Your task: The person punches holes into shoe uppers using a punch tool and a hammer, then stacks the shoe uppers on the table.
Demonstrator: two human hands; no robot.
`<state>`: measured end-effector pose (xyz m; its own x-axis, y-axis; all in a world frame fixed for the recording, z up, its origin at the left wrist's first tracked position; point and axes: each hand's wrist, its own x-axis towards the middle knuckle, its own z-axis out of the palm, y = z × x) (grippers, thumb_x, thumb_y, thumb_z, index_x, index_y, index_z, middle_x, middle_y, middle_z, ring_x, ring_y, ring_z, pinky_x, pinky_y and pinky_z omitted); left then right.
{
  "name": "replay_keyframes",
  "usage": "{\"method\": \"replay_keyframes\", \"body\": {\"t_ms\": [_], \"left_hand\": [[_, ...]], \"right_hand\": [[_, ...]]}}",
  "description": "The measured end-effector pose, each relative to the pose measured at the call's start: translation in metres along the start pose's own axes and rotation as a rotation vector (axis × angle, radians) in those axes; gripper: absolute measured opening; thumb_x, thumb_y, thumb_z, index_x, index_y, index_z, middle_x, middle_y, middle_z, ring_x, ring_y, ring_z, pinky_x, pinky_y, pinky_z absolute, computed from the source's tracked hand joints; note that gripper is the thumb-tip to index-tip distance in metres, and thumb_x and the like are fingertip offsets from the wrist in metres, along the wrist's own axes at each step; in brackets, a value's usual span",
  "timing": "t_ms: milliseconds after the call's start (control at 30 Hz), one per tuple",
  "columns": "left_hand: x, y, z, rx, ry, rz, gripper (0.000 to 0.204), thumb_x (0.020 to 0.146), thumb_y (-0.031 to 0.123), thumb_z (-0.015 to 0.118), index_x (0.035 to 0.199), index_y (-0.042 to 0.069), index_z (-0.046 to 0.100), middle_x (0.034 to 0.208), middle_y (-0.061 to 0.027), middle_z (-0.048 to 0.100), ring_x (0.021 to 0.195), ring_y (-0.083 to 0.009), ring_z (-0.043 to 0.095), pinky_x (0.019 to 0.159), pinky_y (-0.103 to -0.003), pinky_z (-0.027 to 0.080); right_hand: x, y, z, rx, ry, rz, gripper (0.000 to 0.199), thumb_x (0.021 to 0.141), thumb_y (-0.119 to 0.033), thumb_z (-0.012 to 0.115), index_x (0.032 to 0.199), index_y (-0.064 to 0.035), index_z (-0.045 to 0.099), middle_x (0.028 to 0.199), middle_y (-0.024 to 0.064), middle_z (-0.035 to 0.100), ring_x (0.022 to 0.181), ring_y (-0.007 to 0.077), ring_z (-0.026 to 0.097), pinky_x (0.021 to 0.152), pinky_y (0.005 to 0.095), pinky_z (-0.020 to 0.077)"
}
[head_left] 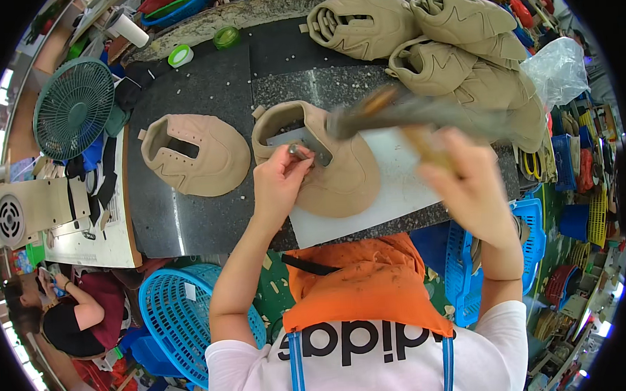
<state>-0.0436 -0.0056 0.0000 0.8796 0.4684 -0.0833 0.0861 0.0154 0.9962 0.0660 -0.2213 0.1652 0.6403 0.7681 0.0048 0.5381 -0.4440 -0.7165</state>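
A beige shoe upper [344,187] lies in front of me, partly on a white cutting board [404,198]. My left hand [276,183] pinches a short metal punch [296,151] upright against the upper, beside its lacing opening. The punch's lower tip is hidden by my fingers. Raised above the board on the right, my right hand [470,188] grips the wooden handle of a hammer [421,114]. Its metal head is smeared by motion and hangs over the far side of the upper. To the left rests a second beige upper [217,158] with small holes along its opening.
Several beige uppers [361,25] are heaped at the far right of the dark worktop [203,74], beside a clear plastic bag [558,73]. A green fan [75,108] stands left. Blue baskets [181,306] flank me below the bench. Another person [74,318] sits at lower left.
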Motion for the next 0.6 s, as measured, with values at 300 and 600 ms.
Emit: {"method": "replay_keyframes", "body": {"t_ms": [300, 600], "left_hand": [[0.005, 0.01, 0.004, -0.302, 0.009, -0.105, 0.011, 0.088, 0.004, 0.053, 0.099, 0.002, 0.055, 0.085, -0.0077, 0.064, 0.079, -0.0137, 0.063, 0.068, -0.024, 0.052], [-0.009, 0.005, 0.009, 0.191, -0.022, 0.146, 0.015, 0.085, 0.005, 0.058, 0.1, 0.003, 0.057, 0.085, -0.0088, 0.066, 0.075, -0.0165, 0.064, 0.065, -0.026, 0.052]], "right_hand": [[-0.025, 0.06, 0.056, -0.336, -0.207, 0.003, 0.031, 0.087, -0.029, 0.056, 0.087, 0.0, 0.045, 0.059, 0.0212, 0.054, 0.059, 0.0416, 0.056, 0.053, 0.0478, 0.0438], [-0.011, -0.003, 0.001, 0.239, 0.264, 0.031, 0.029, 0.086, -0.027, 0.057, 0.084, 0.0009, 0.048, 0.059, 0.0188, 0.055, 0.056, 0.0384, 0.055, 0.049, 0.0416, 0.0423]]}}
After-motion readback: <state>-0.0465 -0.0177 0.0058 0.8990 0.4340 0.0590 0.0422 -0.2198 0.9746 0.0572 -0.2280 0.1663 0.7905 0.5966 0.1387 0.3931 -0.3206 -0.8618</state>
